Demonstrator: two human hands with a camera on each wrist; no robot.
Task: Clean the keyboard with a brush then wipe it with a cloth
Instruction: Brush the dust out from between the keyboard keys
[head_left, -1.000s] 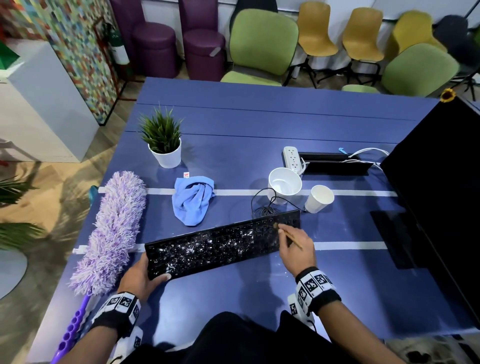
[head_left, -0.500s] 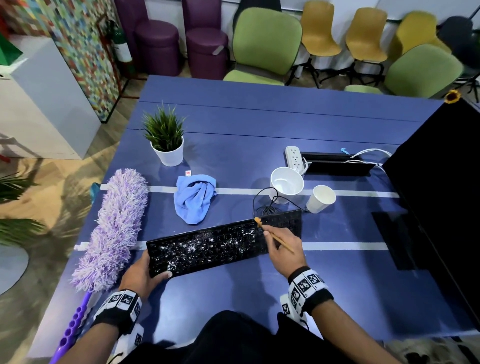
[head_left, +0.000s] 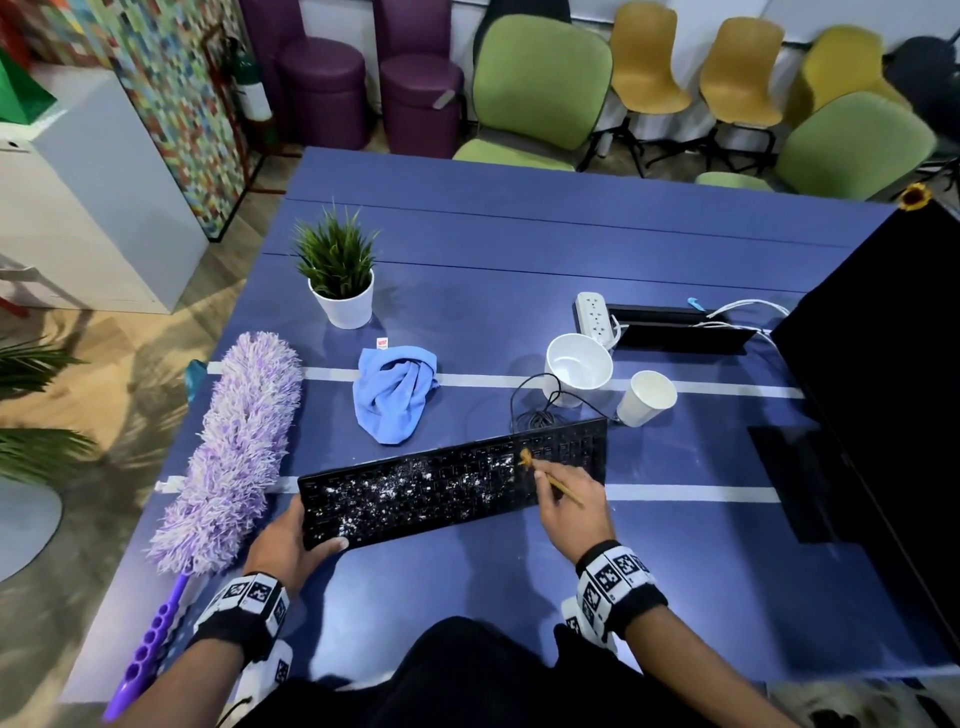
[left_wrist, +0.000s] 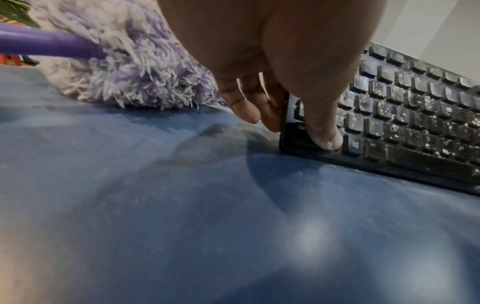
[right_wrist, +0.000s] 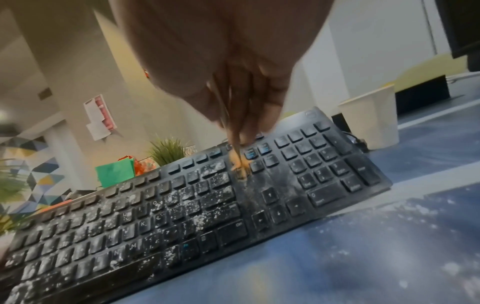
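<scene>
A black keyboard (head_left: 452, 483) speckled with white powder lies slanted on the blue table (head_left: 519, 249). My left hand (head_left: 291, 540) grips its left end, thumb (left_wrist: 324, 133) on the near corner keys of the keyboard (left_wrist: 415, 115). My right hand (head_left: 566, 499) pinches a thin wooden brush (head_left: 558, 486). Its orange bristles (head_left: 525, 457) touch the upper rows left of the number pad. In the right wrist view the brush (right_wrist: 239, 162) meets the keyboard (right_wrist: 182, 216); the keys to its right look cleaner. A crumpled blue cloth (head_left: 395, 395) lies behind the keyboard.
A purple fluffy duster (head_left: 234, 452) lies along the table's left side, close to my left hand. A potted plant (head_left: 343, 296), white bowl (head_left: 576, 364), paper cup (head_left: 647, 397), power strip (head_left: 592, 314) and the keyboard cable (head_left: 535, 410) sit behind. A dark monitor (head_left: 883, 389) stands at right.
The brush tip has moved left along the upper key rows, away from the number pad, then drawn back a little. My left hand has kept its hold on the keyboard's left end.
</scene>
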